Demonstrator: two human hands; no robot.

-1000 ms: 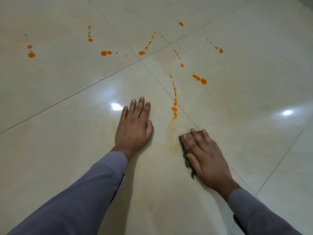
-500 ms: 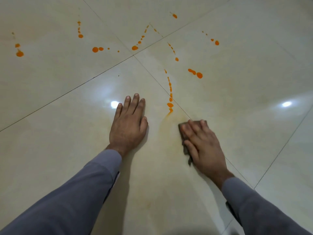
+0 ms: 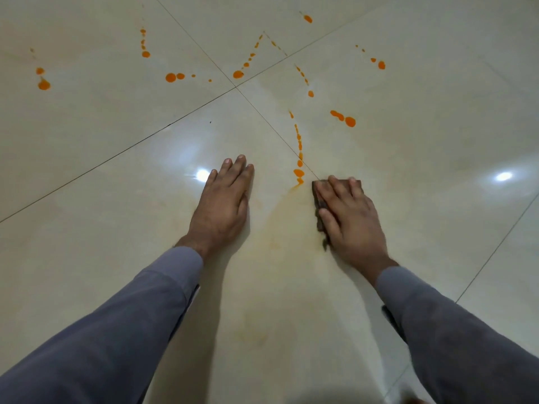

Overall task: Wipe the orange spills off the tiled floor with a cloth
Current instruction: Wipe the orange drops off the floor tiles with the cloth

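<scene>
My right hand [image 3: 351, 218] lies flat with straight fingers on a dark brown cloth [image 3: 320, 207], pressing it to the cream tiled floor [image 3: 437, 147]. Most of the cloth is hidden under the hand. Just left of its front corner runs a curved line of orange drops [image 3: 299, 170]. A faint orange smear [image 3: 274, 225] trails back from there between my hands. My left hand [image 3: 223, 204] rests flat on the floor, fingers straight, holding nothing. More orange spills lie farther off: a pair of blobs [image 3: 350, 121], drops [image 3: 171, 77] and a blob at far left [image 3: 44, 85].
Dark grout lines cross at a joint [image 3: 235, 87] ahead of my hands. Two ceiling lights reflect off the glossy tiles, one by my left fingers [image 3: 202, 174] and one at right [image 3: 503, 176]. My grey sleeves [image 3: 131, 325] fill the lower view.
My right hand has pushed the cloth forward along the floor toward the line of orange drops, leaving a faint smear behind. The left hand stays planted flat.
</scene>
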